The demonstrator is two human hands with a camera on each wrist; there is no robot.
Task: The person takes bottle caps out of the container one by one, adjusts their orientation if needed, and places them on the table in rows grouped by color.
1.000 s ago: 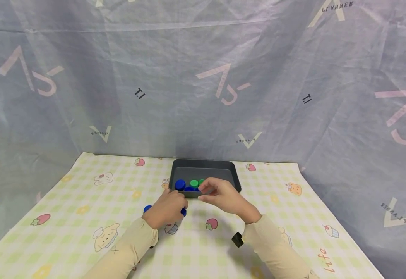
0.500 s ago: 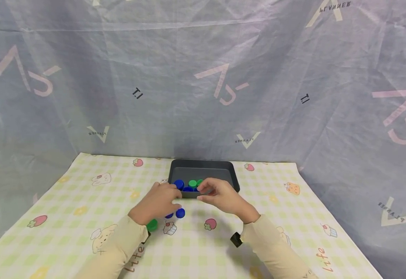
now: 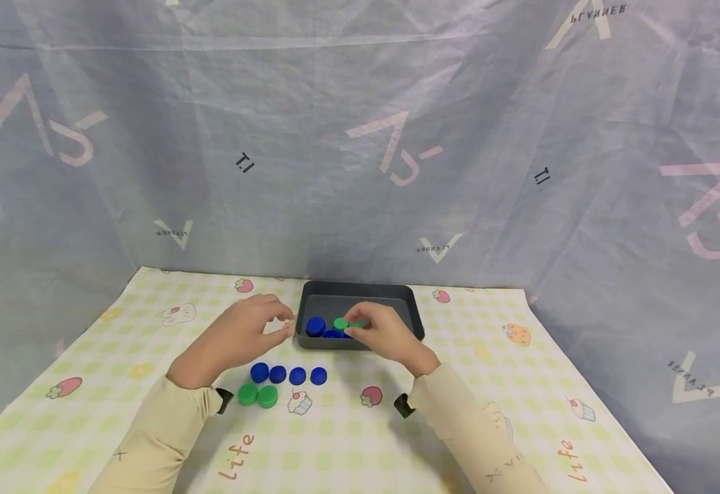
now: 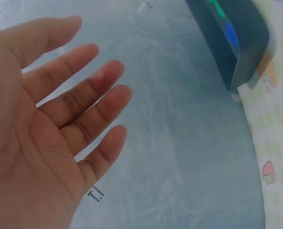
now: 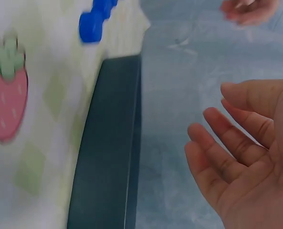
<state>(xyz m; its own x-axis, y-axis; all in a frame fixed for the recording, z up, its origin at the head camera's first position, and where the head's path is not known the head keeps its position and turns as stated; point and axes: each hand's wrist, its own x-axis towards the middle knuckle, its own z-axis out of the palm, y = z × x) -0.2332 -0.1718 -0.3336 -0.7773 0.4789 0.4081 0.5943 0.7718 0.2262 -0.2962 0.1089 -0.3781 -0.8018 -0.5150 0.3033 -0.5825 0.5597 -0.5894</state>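
4 blue caps (image 3: 278,374) lay in a row on the near side of my left hand (image 3: 236,336), extending to its right; 2 green caps (image 3: 268,396) lay side by side, closer to my body, right of that wrist. More caps (image 3: 316,326), blue and green, lay in the tray (image 3: 335,303) near my right fingertips, partly hidden and not countable. My right hand (image 3: 387,334) hung over the tray's near edge, fingers softly bent, thumb apart, gripping nothing. My left hand hung just left of the tray, fingers loosely spread, likewise gripping nothing. A checked cloth (image 3: 322,453) spread beneath my hands; a grey curtain (image 3: 310,206) hung beyond them.
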